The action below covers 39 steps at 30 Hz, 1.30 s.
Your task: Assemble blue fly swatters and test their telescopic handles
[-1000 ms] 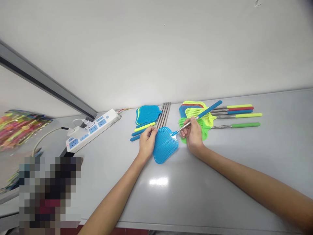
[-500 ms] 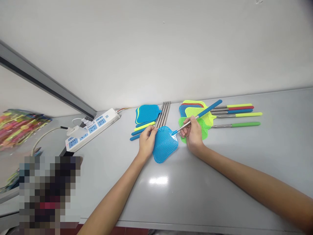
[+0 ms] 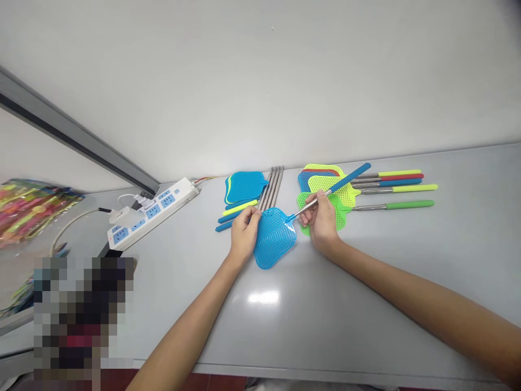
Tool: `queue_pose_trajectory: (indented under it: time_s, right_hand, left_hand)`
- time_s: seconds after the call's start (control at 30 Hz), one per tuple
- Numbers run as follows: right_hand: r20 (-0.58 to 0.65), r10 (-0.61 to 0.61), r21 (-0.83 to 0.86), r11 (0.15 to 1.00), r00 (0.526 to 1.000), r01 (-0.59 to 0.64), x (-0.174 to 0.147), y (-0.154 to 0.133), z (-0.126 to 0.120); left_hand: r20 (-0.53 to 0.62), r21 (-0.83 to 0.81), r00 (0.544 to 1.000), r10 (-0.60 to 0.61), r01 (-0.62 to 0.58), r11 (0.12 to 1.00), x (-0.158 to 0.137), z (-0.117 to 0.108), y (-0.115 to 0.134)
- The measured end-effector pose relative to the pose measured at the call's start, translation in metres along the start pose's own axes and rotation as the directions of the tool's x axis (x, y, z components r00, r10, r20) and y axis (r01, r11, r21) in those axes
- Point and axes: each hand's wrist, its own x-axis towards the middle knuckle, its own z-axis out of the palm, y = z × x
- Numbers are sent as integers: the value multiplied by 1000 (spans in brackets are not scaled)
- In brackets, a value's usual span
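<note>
A blue fly swatter head (image 3: pixel 275 239) is pinched at its left edge by my left hand (image 3: pixel 245 231). My right hand (image 3: pixel 321 222) grips the metal rod of a blue-handled telescopic handle (image 3: pixel 349 178), whose tip meets the neck of the blue head. Behind my left hand lie loose handles with metal rods (image 3: pixel 273 187), their grips blue and yellow. Beside them sits a small stack of swatter heads (image 3: pixel 245 186), blue on top with a yellow one beneath. Beyond my right hand, several whole swatters lie overlapped, among them a yellow one (image 3: pixel 415 188) and a green one (image 3: pixel 409 205).
A white power strip (image 3: pixel 152 213) with plugs and a cable lies at the left on the grey table (image 3: pixel 260 331). Clear bags of colourful items (image 3: pixel 38 212) are at the far left, near a blurred-out patch. A pale wall rises behind the table.
The rod's tip now sits closer in at the blue head's neck, where before it overlapped the head slightly. Both hands have stayed nearly in place; the view has shifted a little.
</note>
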Motion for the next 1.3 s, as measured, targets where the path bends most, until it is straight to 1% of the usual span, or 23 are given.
queue_pose_trajectory:
  time_s: [0.4, 0.6, 0.97, 1.3]
  right_hand:
    - [8, -13, 10, 1000, 1000, 13, 0, 1, 0]
    - [13, -17, 14, 1000, 1000, 17, 1, 1, -1]
    - [7, -13, 23, 1000, 1000, 13, 1, 1, -1]
    - [11, -10, 9, 1000, 1000, 10, 0, 0, -1]
  left_hand:
    - [-10, -4, 999, 31, -31, 1000, 0, 0, -1]
    - [-10, -26, 1000, 25, -25, 999, 1, 1, -2]
    - [-15, -18, 1000, 12, -13, 1000, 1, 1, -3]
    - [-19, -32, 999, 26, -26, 999, 0, 2, -1]
